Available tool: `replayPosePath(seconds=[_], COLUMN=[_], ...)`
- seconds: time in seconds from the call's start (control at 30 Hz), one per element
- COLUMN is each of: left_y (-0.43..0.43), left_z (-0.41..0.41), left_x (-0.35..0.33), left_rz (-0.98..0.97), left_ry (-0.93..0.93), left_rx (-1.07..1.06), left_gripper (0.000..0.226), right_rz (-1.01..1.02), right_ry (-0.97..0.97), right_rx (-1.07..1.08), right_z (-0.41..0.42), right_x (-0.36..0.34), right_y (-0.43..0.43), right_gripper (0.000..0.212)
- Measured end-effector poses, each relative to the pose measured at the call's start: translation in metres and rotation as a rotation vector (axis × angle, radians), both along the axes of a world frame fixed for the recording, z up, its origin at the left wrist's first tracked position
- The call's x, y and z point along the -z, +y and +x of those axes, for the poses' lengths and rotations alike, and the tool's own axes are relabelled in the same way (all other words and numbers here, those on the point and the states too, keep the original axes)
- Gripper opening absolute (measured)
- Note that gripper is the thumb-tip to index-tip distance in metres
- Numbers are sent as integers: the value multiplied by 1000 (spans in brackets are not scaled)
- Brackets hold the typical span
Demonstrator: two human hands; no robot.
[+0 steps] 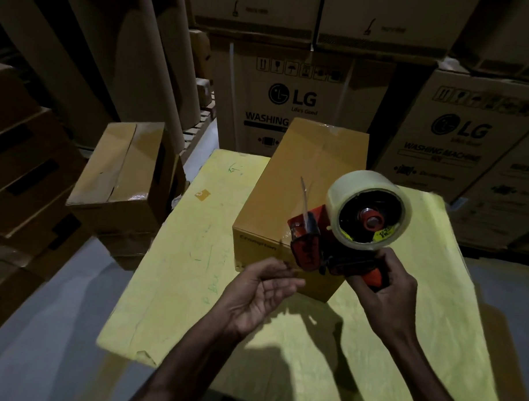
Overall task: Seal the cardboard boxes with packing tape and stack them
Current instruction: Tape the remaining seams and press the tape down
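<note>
A long brown cardboard box [294,183] lies on a yellow-covered table [177,257], with clear tape running along its top seam. My right hand [386,288] grips the orange handle of a red tape dispenser [309,244] that carries a roll of clear tape [365,204], held just above the box's near end. A loose tail of tape sticks up from the dispenser's front. My left hand [263,293] hovers palm-up, fingers relaxed, at the box's near edge and holds nothing. A second taped box [120,174] sits atop a stack at the left.
Large LG washing machine cartons [294,90] stand behind the table, with another [460,138] at the right. Flattened cartons [21,168] are piled at the far left. Tall cardboard tubes [148,61] lean at the back left. Grey floor shows to the left of the table.
</note>
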State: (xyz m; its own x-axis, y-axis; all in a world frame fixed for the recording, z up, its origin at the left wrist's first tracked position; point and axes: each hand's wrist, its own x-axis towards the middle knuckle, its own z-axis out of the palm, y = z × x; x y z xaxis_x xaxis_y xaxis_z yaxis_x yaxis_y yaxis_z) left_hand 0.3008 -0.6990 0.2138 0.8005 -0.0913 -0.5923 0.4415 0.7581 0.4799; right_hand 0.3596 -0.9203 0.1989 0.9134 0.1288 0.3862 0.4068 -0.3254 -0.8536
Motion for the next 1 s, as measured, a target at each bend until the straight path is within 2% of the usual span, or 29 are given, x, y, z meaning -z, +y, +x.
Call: replayPosePath(seconds=[0.17, 0.33, 0.43, 0.6, 0.73, 0.8, 0.9, 1.0], left_y=[22, 35, 35, 44, 50, 55, 64, 81], left_z=[16, 21, 24, 27, 27, 29, 31, 41], left_x=[0, 5, 9, 16, 23, 25, 24, 26], left_rz=[103, 242, 310, 231, 284, 320, 605, 1132], left_ry=[4, 8, 5, 4, 17, 14, -50, -200], left_rx=[19, 47, -14, -46, -30, -17, 18, 45], left_gripper=[15, 26, 30, 50, 27, 25, 28, 29], right_rz=[-88, -167, -220, -213, -176, -175, -259, -357], right_ry=[53, 57, 49, 46, 66, 80, 76, 70], right_rx=[-89, -114, -111, -130, -137, -146, -155, -250], right_z=[15, 26, 30, 31, 33, 38, 43, 50], right_x=[-5, -6, -6, -2, -2, -3, -6, -12], right_y=[2, 11, 18, 32, 39, 40, 42, 48], right_gripper=[28, 27, 29, 29, 29, 32, 34, 35])
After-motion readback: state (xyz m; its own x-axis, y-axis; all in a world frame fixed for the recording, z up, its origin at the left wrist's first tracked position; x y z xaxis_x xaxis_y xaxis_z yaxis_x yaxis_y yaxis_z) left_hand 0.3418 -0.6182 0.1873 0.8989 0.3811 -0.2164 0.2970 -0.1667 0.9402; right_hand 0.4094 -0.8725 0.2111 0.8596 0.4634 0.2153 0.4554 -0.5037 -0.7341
